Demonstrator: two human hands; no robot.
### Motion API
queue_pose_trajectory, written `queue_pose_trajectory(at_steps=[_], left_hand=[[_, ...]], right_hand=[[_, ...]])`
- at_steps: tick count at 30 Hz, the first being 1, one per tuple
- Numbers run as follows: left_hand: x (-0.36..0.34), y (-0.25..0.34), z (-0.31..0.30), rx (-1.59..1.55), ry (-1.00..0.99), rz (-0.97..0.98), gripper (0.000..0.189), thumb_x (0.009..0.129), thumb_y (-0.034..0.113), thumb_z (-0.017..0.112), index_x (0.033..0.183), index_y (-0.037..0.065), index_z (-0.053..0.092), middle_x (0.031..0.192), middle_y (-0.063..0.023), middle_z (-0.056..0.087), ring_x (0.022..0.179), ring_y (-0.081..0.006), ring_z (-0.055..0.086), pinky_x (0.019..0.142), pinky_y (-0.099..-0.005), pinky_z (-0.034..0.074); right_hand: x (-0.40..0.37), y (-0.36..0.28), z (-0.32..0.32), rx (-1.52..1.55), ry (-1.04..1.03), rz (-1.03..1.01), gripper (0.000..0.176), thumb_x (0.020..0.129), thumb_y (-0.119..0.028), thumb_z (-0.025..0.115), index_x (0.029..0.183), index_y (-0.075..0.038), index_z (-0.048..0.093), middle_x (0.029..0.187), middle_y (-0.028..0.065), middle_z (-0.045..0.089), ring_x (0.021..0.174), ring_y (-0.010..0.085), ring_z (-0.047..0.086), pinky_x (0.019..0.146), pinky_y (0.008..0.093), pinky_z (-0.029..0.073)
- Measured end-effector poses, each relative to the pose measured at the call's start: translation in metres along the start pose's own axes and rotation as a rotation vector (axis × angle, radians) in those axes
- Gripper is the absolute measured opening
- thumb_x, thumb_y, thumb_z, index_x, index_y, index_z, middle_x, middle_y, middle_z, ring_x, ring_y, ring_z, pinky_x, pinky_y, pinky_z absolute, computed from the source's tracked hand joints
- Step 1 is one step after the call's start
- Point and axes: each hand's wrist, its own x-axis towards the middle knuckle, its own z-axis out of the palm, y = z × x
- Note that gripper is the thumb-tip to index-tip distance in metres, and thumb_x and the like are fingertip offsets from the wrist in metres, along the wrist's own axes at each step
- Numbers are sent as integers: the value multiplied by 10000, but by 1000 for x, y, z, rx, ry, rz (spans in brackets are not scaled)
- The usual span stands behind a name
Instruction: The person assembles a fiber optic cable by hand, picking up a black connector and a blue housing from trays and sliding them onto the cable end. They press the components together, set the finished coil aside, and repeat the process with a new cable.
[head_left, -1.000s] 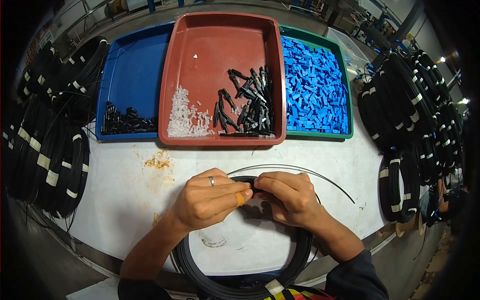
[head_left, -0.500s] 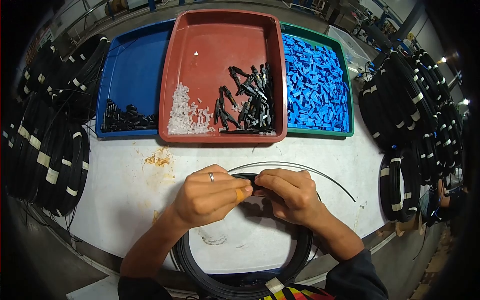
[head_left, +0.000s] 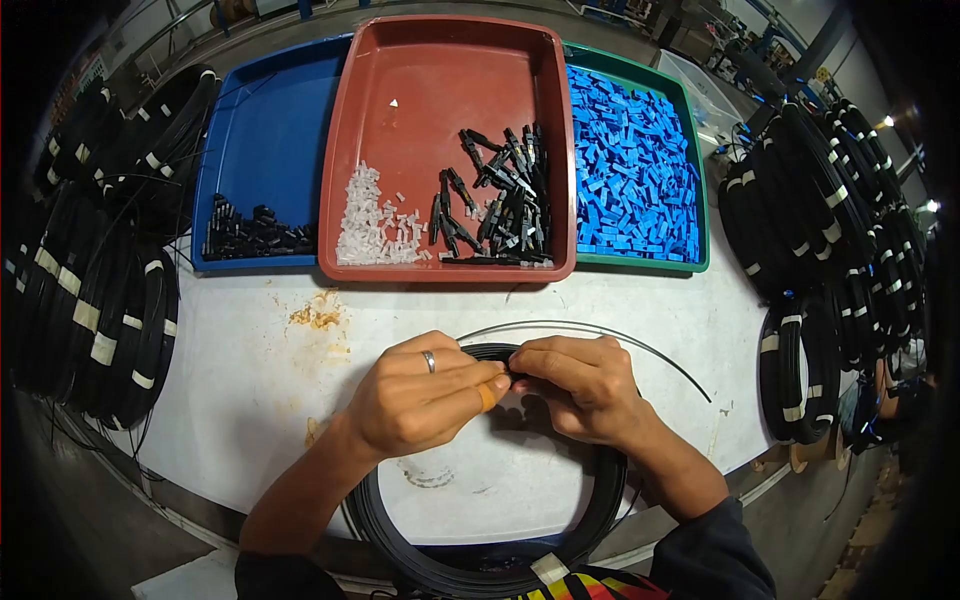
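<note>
A coil of black cable (head_left: 487,577) rests over the table's near edge, with a pale tape band at its near side. At its far side my left hand (head_left: 425,395), with a ring and an orange wrap on one finger, is closed on the coil. My right hand (head_left: 575,385) pinches the same part just to the right, fingertips nearly meeting those of the left. What lies between the fingertips is small, dark and mostly hidden. A loose cable end (head_left: 670,367) curves out to the right beyond my right hand.
Across the back stand a blue tray (head_left: 270,110) with black parts, a red tray (head_left: 450,70) with clear pieces and black connectors, and a green tray (head_left: 703,225) full of blue pieces. Taped cable coils are stacked at left (head_left: 90,315) and right (head_left: 800,370).
Both hands keep their hold at the same place on the coil. The fingers of my left hand have shifted slightly, and those of my right hand have curled a little.
</note>
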Motion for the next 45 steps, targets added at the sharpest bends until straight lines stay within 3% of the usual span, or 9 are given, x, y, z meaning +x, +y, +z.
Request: queue_pose_trajectory(at_steps=[3, 5, 11, 17, 26, 28, 32, 39, 45], left_hand=[[3, 0, -1, 53, 10, 67, 66, 772, -2, 804, 830, 3, 772, 838, -88, 763, 672, -157, 701, 637, -282, 541], [2, -1, -2, 74, 18, 82, 66, 772, 0, 806, 828, 0, 771, 836, -92, 762, 673, -157, 702, 637, -280, 542], [0, -1, -3, -42, 21, -89, 68, 775, 2, 805, 823, -18, 762, 837, -114, 761, 694, -161, 715, 636, -281, 546], [4, 1, -3, 133, -18, 157, 68, 766, -18, 804, 812, -19, 754, 832, -111, 760, 691, -173, 713, 636, -290, 550], [1, 1, -2, -77, 7, -112, 46, 774, -30, 791, 795, -23, 750, 829, -118, 755, 678, -168, 704, 619, -292, 544], [2, 0, 0, 54, 2, 77, 49, 766, -33, 793, 788, -22, 750, 836, -124, 752, 677, -167, 698, 615, -292, 541], [6, 4, -4, 159, -27, 176, 56, 760, -33, 793, 795, -19, 752, 843, -127, 751, 674, -165, 690, 612, -293, 538], [1, -1, -4, -57, 38, -91, 78, 750, -27, 794, 818, -17, 757, 838, -115, 754, 643, -184, 685, 633, -291, 546], [7, 3, -6, 181, -38, 206, 99, 739, -19, 787, 834, -24, 759, 840, -120, 754, 694, -186, 709, 636, -287, 548]], right_hand=[[-1, 4, 1, 81, -80, 48, 272, 748, -20, 837, 996, -18, 726, 927, 112, 757, 735, 246, 749, 589, 310, 580], [-1, 7, 7, 130, 38, -15, 395, 630, 67, 723, 1015, -19, 714, 940, 111, 739, 708, 251, 720, 560, 344, 568], [-1, 3, 8, -1, 124, -75, 389, 625, 77, 698, 1003, -16, 710, 911, 110, 736, 703, 263, 721, 580, 358, 576], [-1, 3, 2, 119, -46, 43, 371, 633, 66, 700, 994, -21, 704, 911, 101, 730, 703, 266, 717, 590, 354, 568], [-2, 0, 6, -28, 84, -38, 361, 635, 68, 705, 983, -31, 693, 894, 93, 716, 674, 276, 694, 561, 364, 546], [-3, 3, 4, 19, 15, 2, 361, 635, 67, 710, 981, -31, 693, 897, 91, 715, 669, 271, 692, 557, 360, 545], [-2, 5, 3, 132, -44, 36, 361, 634, 65, 716, 981, -31, 693, 902, 89, 713, 654, 262, 686, 552, 352, 549], [1, 0, 8, 27, 149, -25, 326, 671, 60, 721, 982, -34, 689, 875, 88, 705, 633, 263, 677, 544, 355, 540], [-3, 2, 0, 84, -66, 32, 260, 747, 22, 752, 991, -25, 674, 853, 89, 695, 624, 261, 675, 530, 361, 528]])
